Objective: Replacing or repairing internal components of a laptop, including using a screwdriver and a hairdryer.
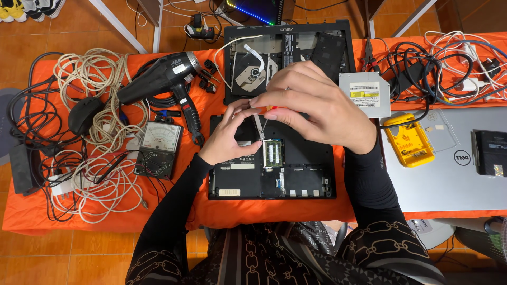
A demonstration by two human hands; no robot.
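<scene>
The right hand (317, 105) pinches a screwdriver (259, 126) over the opened laptop base (296, 174), while the left hand (228, 138) fingers close around its shaft.

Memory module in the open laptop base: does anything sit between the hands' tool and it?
Nothing visible does. The left hand and right hand hold a thin tool just above the memory module, which lies uncovered in the open bay of the laptop base. The gap under the tip looks clear.
</scene>
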